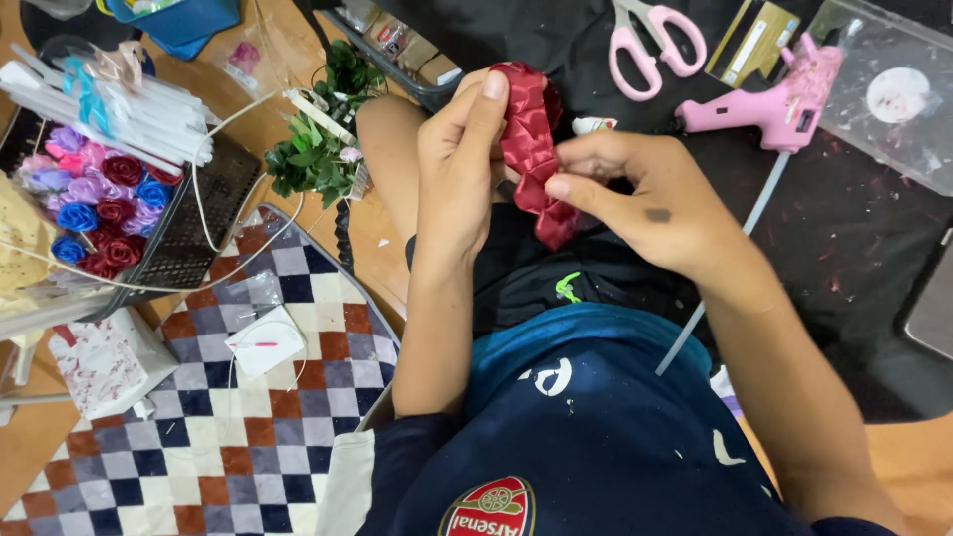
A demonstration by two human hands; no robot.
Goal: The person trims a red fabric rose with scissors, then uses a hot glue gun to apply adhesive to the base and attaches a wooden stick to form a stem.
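Note:
A dark red satin ribbon (531,149), folded into pleats, hangs between both hands above my lap. My left hand (459,164) pinches its upper part, thumb pressed on the top fold. My right hand (635,203) grips the ribbon's middle from the right with thumb and forefinger. The ribbon's lower end dangles below my fingers.
A pink glue gun (779,99) and pink scissors (650,45) lie on the black mat ahead. A black basket (194,228) at the left holds ribbon roses (99,203) and white sticks (119,104). Green leaves (318,149) lie beside it. A checkered cloth (228,437) covers the floor at the left.

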